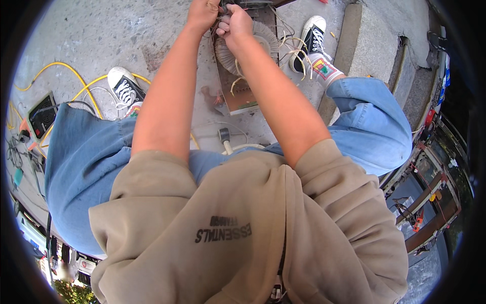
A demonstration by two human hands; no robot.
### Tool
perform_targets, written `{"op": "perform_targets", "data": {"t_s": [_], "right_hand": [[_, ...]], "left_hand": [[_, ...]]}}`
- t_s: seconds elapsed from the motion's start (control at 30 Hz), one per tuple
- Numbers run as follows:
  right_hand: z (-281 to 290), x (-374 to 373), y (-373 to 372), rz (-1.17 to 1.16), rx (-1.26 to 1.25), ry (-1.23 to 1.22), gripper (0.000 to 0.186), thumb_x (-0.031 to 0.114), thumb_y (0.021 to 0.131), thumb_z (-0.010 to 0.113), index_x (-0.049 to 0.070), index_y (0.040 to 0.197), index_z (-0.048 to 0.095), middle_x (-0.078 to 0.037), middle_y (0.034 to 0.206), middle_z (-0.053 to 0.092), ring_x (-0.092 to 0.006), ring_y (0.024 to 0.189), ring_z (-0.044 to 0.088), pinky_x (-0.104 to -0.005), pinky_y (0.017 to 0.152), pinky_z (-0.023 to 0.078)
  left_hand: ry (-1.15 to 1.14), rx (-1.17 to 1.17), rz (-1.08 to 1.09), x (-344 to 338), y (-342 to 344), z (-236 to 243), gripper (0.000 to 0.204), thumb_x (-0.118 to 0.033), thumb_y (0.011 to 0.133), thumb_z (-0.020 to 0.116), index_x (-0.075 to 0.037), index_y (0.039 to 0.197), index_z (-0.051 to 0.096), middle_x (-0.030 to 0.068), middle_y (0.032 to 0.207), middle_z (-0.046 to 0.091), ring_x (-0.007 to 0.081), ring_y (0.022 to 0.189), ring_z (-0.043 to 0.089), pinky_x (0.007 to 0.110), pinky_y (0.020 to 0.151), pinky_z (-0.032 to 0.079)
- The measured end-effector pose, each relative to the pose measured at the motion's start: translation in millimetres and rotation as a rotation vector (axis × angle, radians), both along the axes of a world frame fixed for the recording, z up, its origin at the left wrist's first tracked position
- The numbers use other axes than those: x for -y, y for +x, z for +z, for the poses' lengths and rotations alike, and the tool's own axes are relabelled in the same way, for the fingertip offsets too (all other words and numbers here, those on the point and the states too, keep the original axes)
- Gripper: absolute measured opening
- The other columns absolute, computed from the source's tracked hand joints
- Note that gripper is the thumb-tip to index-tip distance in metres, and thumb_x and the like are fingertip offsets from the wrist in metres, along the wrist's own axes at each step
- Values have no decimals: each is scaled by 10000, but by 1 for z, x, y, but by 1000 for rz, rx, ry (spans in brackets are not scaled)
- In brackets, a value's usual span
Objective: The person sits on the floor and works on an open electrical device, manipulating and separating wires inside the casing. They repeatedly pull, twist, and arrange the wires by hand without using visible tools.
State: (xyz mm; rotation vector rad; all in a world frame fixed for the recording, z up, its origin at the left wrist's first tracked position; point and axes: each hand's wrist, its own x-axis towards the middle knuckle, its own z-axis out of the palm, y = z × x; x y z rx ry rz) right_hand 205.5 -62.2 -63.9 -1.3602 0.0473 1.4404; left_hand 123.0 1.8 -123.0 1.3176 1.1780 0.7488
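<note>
At the top edge, my left hand (203, 14) and my right hand (238, 26) meet with fingers bent and pressed in. Thin dark strands show between the fingertips, but what each hand grips is too small to make out. Just below them lies a round ribbed part (263, 39), pale and dusty, on a rusty brown metal base (244, 100). Stiff cream wires (298, 50) curl out from its right side. A dark part (255, 4) of the same machine sits beyond my right hand, cut off by the frame.
A yellow cable (83, 83) loops over the concrete floor at left, near a black boxy device (42, 116). A dark plug (224, 134) lies between my legs. My shoes (124, 87) flank the machine. A concrete step (372, 43) and metal frames (430, 197) stand at right.
</note>
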Motion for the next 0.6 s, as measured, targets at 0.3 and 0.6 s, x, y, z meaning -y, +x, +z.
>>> {"op": "perform_targets", "data": {"t_s": [0.3, 0.6], "right_hand": [[-37, 5, -2, 156, 673, 83, 232, 201, 923, 496, 21, 796, 569, -2, 534, 445, -118, 430, 458, -298, 409, 401], [42, 56, -11, 511, 913, 388, 231, 190, 880, 503, 8, 789, 612, -150, 650, 586, -290, 594, 589, -378, 608, 475]], "left_hand": [[136, -66, 15, 1, 1, 17, 454, -403, 1011, 417, -33, 824, 601, 90, 638, 567, 190, 597, 549, 353, 580, 449], [43, -121, 114, -16, 5, -8, 492, -438, 1008, 420, -9, 1093, 645, 119, 901, 657, 195, 842, 590, 338, 777, 474]]}}
